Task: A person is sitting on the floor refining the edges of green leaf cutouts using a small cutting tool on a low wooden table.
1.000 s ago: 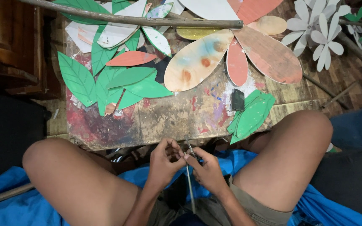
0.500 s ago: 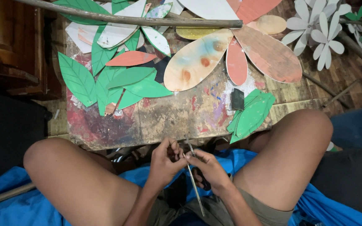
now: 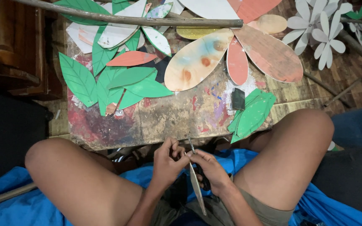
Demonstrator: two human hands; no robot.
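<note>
Between the raised knees, low over the blue tarp (image 3: 30, 205), the left hand (image 3: 167, 162) pinches its fingertips around something small near the top of a thin, narrow cut-out strip (image 3: 197, 187), seen edge-on. The right hand (image 3: 209, 170) is closed around that strip from the other side, and seems also to hold a dark tool, though that is hard to make out. Beyond the hands, on the paint-stained board (image 3: 164, 117), lie green paper leaves (image 3: 252, 115) and large painted petals (image 3: 197, 58).
</note>
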